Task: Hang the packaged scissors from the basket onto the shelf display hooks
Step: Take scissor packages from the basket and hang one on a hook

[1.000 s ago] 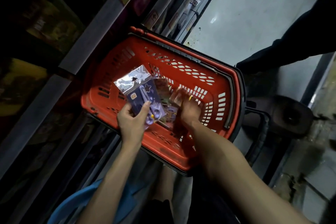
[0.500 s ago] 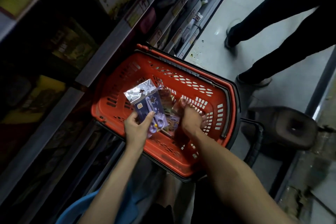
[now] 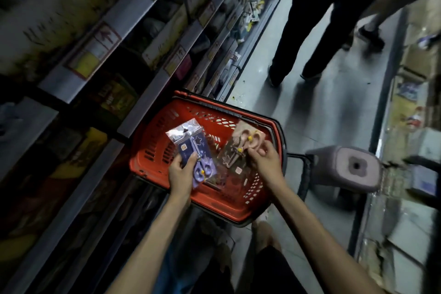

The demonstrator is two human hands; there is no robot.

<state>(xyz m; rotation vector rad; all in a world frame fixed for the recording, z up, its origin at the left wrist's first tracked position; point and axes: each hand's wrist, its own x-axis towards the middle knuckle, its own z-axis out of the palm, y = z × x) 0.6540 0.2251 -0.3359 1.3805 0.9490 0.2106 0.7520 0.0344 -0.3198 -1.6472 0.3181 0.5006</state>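
Note:
A red plastic basket [image 3: 152, 141] stands on the floor beside the shelving. Above its left half, my left hand [image 3: 182, 174] grips a clear packet of purple scissors [image 3: 193, 148] by its lower end. My right hand [image 3: 263, 159] pinches a clear packet of pink scissors [image 3: 243, 144] above the basket's right half, lifted off the bottom. More packets lie dimly on the basket floor [image 3: 229, 179]. The shelf display hooks cannot be made out in the dark shelving.
Dark shelves [image 3: 100, 31] with price labels run along the left. A grey plastic stool [image 3: 350, 167] stands right of the basket. A person's legs [image 3: 317, 38] stand in the aisle beyond. Boxes and goods [image 3: 410, 107] line the right side.
My right hand has come up out of the basket holding a pink scissors packet. The view has tilted upward along the aisle. My left hand still holds the purple packet.

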